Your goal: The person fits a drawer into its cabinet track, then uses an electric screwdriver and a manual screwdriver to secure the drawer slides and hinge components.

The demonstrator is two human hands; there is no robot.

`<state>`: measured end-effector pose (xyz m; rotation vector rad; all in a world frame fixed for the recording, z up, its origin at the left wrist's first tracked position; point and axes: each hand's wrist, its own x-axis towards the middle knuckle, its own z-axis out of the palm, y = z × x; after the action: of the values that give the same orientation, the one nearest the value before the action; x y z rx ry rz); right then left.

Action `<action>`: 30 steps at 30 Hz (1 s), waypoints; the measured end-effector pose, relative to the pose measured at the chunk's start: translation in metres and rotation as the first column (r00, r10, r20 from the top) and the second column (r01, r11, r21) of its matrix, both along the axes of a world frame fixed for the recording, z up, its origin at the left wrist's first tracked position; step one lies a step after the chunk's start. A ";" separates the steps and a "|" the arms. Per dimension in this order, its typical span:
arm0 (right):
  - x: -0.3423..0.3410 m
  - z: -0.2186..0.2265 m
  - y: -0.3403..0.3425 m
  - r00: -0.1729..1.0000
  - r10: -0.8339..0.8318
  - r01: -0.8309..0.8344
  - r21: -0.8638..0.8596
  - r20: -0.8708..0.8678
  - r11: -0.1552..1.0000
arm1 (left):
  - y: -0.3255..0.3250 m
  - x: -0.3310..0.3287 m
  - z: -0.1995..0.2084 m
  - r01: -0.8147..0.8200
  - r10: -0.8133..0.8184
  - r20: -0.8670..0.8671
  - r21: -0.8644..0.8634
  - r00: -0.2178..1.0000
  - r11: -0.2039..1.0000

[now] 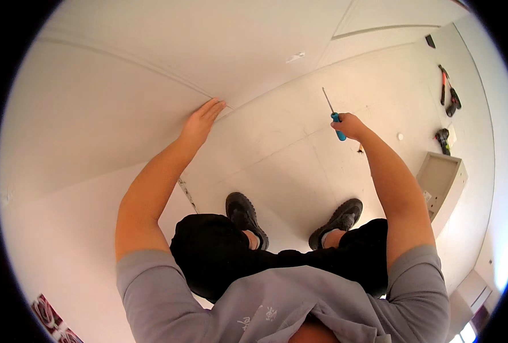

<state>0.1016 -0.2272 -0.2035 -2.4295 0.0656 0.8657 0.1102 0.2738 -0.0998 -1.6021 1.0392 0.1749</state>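
Observation:
My left hand (pixel 201 122) lies against the large white panel (pixel 122 108) on the left, its fingers stretched out near the panel's lower edge. In my right hand (pixel 350 126) is a screwdriver (pixel 338 127) with a blue handle and a thin metal shaft. The fingers wrap round the handle, and the tip points up and slightly left, apart from any surface. A small light fitting or mark (pixel 295 57) shows on the white surface ahead.
On the right lie a red-handled hammer (pixel 443 86), a dark tool (pixel 453 103) beside it and a black-and-green power tool (pixel 443 141). A shallow open box (pixel 440 177) stands nearer me. A small white disc (pixel 400 136) sits on the floor; my dark shoes (pixel 243 216) are below.

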 end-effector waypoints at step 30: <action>0.022 0.005 -0.076 0.949 -0.097 0.044 -0.179 -0.299 0.983 | -0.311 0.155 -0.022 0.214 -0.207 0.053 -0.185 0.977 0.959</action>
<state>0.1232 -0.3029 -0.1984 -2.4069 0.3550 1.2434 0.2647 -0.0375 -0.1213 -1.6446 1.2220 -0.0974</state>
